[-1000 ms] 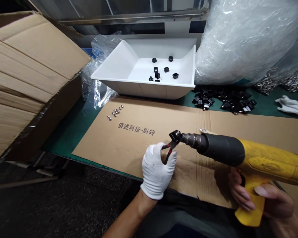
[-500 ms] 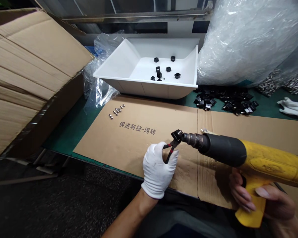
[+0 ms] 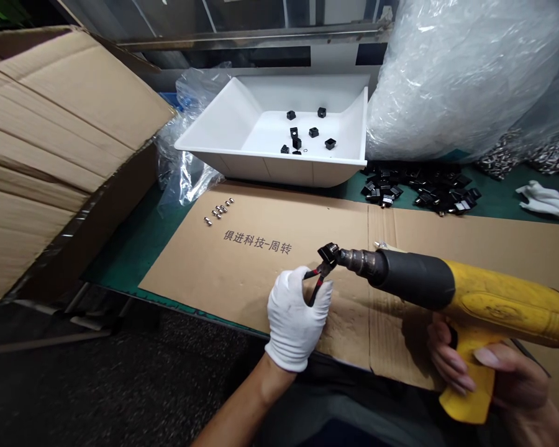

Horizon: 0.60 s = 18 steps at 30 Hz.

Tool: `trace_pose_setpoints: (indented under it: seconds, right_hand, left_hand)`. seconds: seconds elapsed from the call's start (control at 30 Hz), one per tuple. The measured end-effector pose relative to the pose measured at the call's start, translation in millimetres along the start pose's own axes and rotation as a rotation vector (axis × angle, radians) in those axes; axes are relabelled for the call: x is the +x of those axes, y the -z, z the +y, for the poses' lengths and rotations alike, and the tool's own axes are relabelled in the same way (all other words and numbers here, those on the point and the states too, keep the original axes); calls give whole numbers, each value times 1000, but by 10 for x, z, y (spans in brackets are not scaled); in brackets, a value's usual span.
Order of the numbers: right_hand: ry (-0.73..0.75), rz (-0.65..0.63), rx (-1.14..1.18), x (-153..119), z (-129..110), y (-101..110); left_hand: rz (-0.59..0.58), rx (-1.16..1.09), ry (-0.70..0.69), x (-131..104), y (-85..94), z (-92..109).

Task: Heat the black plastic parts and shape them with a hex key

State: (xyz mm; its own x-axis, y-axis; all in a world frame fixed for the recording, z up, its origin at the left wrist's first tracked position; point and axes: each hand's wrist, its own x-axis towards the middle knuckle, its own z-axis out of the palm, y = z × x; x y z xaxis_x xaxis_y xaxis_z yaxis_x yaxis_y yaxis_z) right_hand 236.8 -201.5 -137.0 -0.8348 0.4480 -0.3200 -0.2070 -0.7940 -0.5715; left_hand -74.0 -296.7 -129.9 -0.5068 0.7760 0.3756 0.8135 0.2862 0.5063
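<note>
White-gloved, my left hand is closed round a pair of pliers with dark and red handles. The pliers' jaws grip a small black part above the cardboard sheet. My bare right hand wraps round the handle of a yellow heat gun. Its stepped metal nozzle points left, with the tip right beside the black part; whether they touch is unclear. Several small metal pieces lie on the sheet at the upper left.
A white tray holding several black parts stands behind the sheet. Black parts are heaped to its right, near a large plastic bag and a white glove. An open cardboard box stands at the left.
The view has shifted slightly. Both hands keep their holds, and the heat gun's nozzle stays close beside the black part.
</note>
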Motion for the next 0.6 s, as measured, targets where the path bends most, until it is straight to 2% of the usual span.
trace_pose_setpoints:
  seconds: [0.6]
  right_hand:
    - [15, -1, 29, -4, 13, -25]
  left_hand:
    - [-11, 25, 34, -4, -1, 10]
